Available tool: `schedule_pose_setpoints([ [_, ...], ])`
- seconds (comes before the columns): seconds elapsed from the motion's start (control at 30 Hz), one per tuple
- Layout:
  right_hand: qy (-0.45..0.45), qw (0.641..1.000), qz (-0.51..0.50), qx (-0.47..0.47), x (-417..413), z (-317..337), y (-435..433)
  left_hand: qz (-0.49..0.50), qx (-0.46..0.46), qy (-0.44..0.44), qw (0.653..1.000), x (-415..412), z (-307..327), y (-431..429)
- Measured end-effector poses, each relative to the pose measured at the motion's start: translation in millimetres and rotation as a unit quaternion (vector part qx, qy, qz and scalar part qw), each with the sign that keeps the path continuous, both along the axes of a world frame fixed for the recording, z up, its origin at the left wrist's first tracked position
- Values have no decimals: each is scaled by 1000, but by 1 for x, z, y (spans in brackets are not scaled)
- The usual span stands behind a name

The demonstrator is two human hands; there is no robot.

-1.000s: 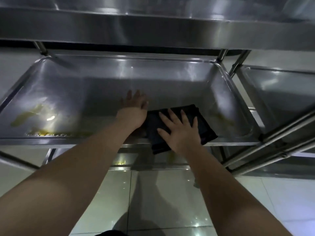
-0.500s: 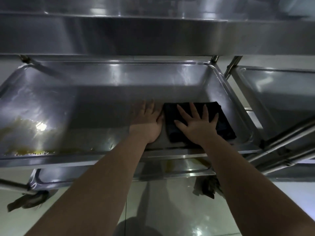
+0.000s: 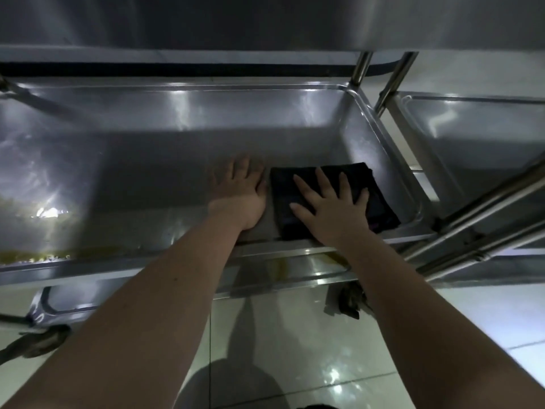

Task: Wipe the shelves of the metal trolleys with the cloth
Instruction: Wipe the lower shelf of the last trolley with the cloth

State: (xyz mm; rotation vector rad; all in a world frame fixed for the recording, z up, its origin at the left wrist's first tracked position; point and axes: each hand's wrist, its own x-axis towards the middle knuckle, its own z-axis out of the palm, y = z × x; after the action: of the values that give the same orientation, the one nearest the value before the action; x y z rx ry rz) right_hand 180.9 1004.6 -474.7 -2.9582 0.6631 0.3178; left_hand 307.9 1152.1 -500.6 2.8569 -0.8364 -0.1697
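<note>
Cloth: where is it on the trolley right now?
Head view: the cloth lies flat under the right hand near the front right corner of the shelf, left hand just beside it.

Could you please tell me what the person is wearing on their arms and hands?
Nothing that shows. The left hand and right hand have no gloves, and no rings, watch or bracelet can be seen. The left forearm and right forearm are uncovered to the picture's edge, so no sleeves are in view.
</note>
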Motion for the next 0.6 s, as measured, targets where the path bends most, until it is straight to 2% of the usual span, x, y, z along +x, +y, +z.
schedule_pose_setpoints([
  [0.17, -2, 1000, 25, 10, -10, -1, -9, -3, -9, 25, 1000, 1, 1, 6],
  [0.3, -4, 998, -64, 9, -28, 0, -58, -6, -8, 18, 1000, 0, 3, 3],
  [0.37, 8, 997, -77, -5, -31, -1, -61, -4, -7, 11, 1000, -2, 2, 2],
  [0.6, -6, 998, -62, 1, 28, 2, -90, -17, 7, -4, 1000, -3, 5, 6],
])
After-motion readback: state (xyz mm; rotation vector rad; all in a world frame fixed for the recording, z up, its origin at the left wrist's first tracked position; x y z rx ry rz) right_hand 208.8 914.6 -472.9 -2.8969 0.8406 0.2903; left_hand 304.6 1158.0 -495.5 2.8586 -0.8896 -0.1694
